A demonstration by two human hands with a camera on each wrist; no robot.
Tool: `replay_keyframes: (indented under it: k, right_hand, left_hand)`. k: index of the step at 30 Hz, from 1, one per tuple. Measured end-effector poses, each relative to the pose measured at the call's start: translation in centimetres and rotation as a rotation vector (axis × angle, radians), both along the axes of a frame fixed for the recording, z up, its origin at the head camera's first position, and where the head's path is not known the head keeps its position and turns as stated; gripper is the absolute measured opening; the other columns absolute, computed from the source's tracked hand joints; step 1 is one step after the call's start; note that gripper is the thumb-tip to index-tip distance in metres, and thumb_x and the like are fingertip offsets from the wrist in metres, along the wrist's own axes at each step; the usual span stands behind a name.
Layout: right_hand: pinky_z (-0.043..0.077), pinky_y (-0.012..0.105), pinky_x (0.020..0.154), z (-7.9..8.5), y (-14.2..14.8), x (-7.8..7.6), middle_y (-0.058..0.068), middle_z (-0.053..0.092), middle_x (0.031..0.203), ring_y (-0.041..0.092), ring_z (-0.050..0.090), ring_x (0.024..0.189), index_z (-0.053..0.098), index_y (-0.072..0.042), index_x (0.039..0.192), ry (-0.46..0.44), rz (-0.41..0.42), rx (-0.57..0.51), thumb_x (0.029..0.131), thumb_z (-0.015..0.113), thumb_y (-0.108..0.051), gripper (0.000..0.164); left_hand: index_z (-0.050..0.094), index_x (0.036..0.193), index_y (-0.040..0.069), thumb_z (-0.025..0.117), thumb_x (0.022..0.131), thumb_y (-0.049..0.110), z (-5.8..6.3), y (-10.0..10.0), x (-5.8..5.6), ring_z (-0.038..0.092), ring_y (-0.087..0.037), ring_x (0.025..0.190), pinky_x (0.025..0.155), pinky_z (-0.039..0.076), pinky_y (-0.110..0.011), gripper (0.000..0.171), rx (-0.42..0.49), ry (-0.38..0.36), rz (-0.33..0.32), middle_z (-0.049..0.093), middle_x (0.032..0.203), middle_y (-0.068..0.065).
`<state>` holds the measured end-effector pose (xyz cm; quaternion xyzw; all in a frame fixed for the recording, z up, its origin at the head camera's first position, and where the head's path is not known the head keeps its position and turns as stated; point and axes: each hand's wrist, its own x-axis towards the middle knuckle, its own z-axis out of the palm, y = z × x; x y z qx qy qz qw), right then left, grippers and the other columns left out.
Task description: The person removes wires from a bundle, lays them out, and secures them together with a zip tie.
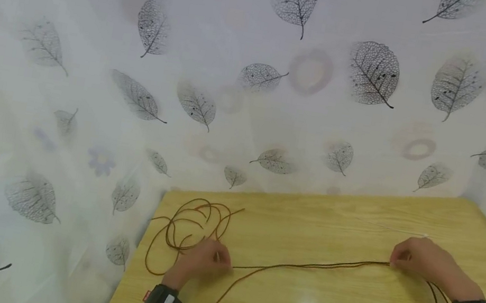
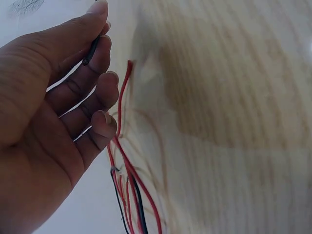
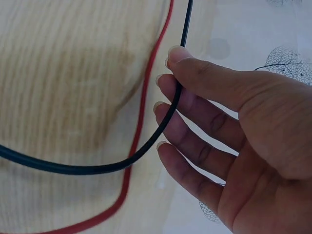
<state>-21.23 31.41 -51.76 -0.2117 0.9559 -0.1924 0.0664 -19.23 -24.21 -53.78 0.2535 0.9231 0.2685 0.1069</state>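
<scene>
My left hand (image 1: 206,258) pinches the black wire (image 2: 91,50) between thumb and forefinger; a short cut end pokes out below the thumb in the left wrist view. Farther along, my right hand (image 1: 427,260) pinches the same-coloured wire (image 3: 78,169) with thumb and fingertips. Between the hands the black wire runs fairly straight over the table. A red wire (image 3: 144,92) runs beside it near the right hand, passing behind the black one. Toward the left hand this red wire (image 1: 231,289) bends away to the table's front.
Several loose red and black wires (image 1: 173,220) lie tangled behind the left hand on the wood-grain table (image 1: 307,226). A thin whitish strand (image 1: 403,231) lies behind the right hand. Leaf-printed white sheeting (image 1: 224,116) encloses the table's back and sides.
</scene>
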Motion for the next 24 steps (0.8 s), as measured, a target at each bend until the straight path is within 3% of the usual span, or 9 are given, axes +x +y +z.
replay_keyframes:
  k: [2, 3, 6, 14, 19, 24]
  right_hand:
    - [0.044, 0.029, 0.06, -0.3, -0.1, 0.1, -0.016, 0.061, 0.077, 0.001, 0.051, 0.067, 0.069, -0.03, 0.077, -0.017, -0.003, -0.008, 0.08, 0.077, -0.023, 0.011]
    - [0.043, 0.029, 0.059, -0.4, -0.1, 0.2, -0.016, 0.061, 0.077, 0.001, 0.051, 0.067, 0.069, -0.03, 0.077, -0.023, -0.007, -0.007, 0.08, 0.077, -0.023, 0.012]
    - [0.043, 0.029, 0.059, -0.7, -0.3, 0.2, -0.015, 0.06, 0.076, 0.001, 0.051, 0.067, 0.068, -0.029, 0.076, -0.029, -0.005, -0.01, 0.079, 0.078, -0.022, 0.013]
    - [0.043, 0.028, 0.058, -1.1, -0.8, -0.1, -0.014, 0.057, 0.074, 0.002, 0.05, 0.066, 0.065, -0.028, 0.076, -0.05, -0.002, -0.011, 0.079, 0.078, -0.027, 0.013]
    - [0.043, 0.028, 0.059, -0.6, -1.9, -0.2, -0.016, 0.057, 0.074, 0.001, 0.05, 0.066, 0.065, -0.028, 0.076, -0.037, 0.024, -0.005, 0.08, 0.078, -0.025, 0.013]
    - [0.045, 0.027, 0.06, 0.7, -3.7, -1.0, -0.016, 0.058, 0.075, -0.001, 0.051, 0.067, 0.068, -0.026, 0.079, 0.026, 0.078, -0.039, 0.083, 0.075, -0.021, 0.01]
  left_hand:
    - [0.069, 0.077, 0.031, 0.078, 0.08, 0.034, -0.3, 0.1, 0.1, 0.054, 0.001, 0.061, 0.066, 0.05, -0.028, 0.01, -0.021, 0.017, -0.015, 0.061, 0.071, 0.021]
    - [0.069, 0.076, 0.03, 0.078, 0.08, 0.034, -0.5, 0.2, 0.1, 0.054, 0.002, 0.06, 0.059, 0.048, -0.024, 0.011, -0.023, 0.016, -0.024, 0.061, 0.07, 0.021]
    - [0.068, 0.074, 0.03, 0.079, 0.079, 0.034, -0.8, 0.4, 0.3, 0.054, 0.003, 0.06, 0.058, 0.046, -0.018, 0.013, -0.027, 0.003, -0.045, 0.059, 0.069, 0.021]
    - [0.067, 0.074, 0.032, 0.08, 0.076, 0.039, -1.0, 0.4, 0.5, 0.054, 0.001, 0.06, 0.057, 0.045, -0.019, 0.015, -0.025, -0.009, -0.049, 0.058, 0.067, 0.02]
    - [0.067, 0.075, 0.032, 0.079, 0.078, 0.04, -1.1, 0.2, 0.3, 0.054, 0.001, 0.062, 0.058, 0.046, -0.019, 0.015, -0.017, 0.004, -0.053, 0.059, 0.069, 0.02]
    - [0.068, 0.082, 0.03, 0.073, 0.085, 0.035, -0.4, -0.7, -0.1, 0.054, 0.002, 0.069, 0.066, 0.046, -0.023, 0.008, -0.035, 0.049, 0.019, 0.06, 0.077, 0.021]
